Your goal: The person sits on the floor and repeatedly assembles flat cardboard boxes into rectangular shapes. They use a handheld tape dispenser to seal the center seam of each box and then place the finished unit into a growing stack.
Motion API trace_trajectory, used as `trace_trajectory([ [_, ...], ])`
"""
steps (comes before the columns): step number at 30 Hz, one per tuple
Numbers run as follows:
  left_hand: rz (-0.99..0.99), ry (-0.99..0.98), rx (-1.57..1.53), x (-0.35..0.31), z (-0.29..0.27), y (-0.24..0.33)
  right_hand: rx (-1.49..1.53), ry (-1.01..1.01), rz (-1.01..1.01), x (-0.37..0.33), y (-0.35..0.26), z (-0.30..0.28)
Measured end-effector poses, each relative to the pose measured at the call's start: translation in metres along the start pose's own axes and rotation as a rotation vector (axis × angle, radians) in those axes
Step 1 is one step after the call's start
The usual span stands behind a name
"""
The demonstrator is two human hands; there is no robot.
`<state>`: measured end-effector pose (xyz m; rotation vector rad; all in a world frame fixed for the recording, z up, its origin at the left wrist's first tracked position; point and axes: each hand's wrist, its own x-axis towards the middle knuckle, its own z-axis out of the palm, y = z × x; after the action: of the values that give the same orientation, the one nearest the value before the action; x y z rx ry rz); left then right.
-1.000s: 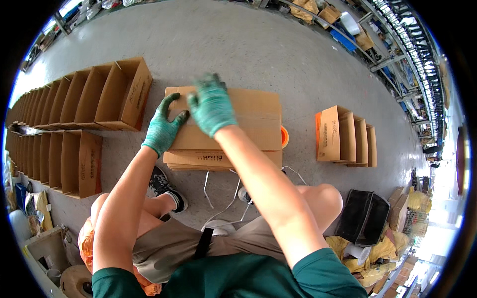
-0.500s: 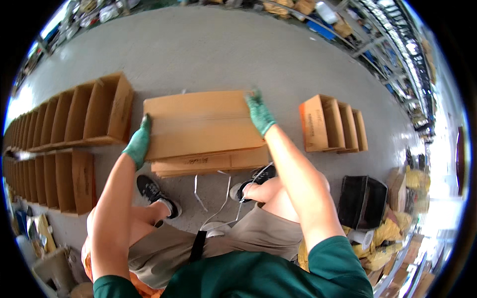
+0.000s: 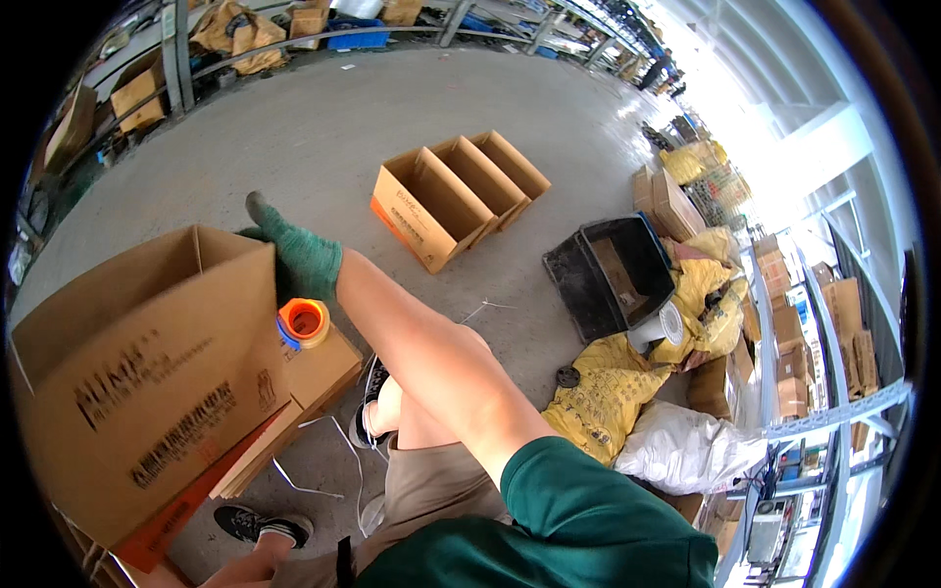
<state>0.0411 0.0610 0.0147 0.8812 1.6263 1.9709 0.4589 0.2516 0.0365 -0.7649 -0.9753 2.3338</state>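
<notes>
A cardboard box [image 3: 147, 392] with dark print and an orange lower edge stands tilted close to me at the left, its top gaping. My right hand [image 3: 306, 253], in a green knitted glove, grips its far right corner, the thumb up. My left hand is out of sight, and the box fills that side. Just below the right hand, an orange tape roll [image 3: 306, 321] with a blue part beside it lies on flat folded cartons [image 3: 331, 365]. The box covers part of those cartons.
Three open boxes [image 3: 417, 206] stand in a row ahead on the grey floor. To the right are a black crate [image 3: 578, 279], yellow sacks [image 3: 603, 392] and a white sack [image 3: 686, 446]. Loose white straps [image 3: 358, 470] lie by my shoes. Metal racks [image 3: 833, 392] line the far right.
The flat carton held between both hands is no longer seen; an opened box is now at the left in my right hand. The view has swung right, and my left hand has left it.
</notes>
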Motion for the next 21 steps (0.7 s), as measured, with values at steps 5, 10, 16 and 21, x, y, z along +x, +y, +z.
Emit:
trace_trajectory([
  [5,0.117,-0.033,0.024,0.007,0.029,0.02,-0.141,0.024,0.133,-0.016,0.011,-0.03],
  [10,0.327,-0.131,0.213,0.013,0.038,0.037,-1.704,-0.026,-0.519,-0.049,0.002,-0.079],
  [16,0.093,-0.091,-0.033,0.012,0.077,0.026,-0.514,0.841,-0.377,-0.086,-0.022,-0.159],
  [21,0.07,-0.103,0.0,0.017,0.063,0.018,-0.14,1.186,-0.272,-0.085,0.013,-0.211],
])
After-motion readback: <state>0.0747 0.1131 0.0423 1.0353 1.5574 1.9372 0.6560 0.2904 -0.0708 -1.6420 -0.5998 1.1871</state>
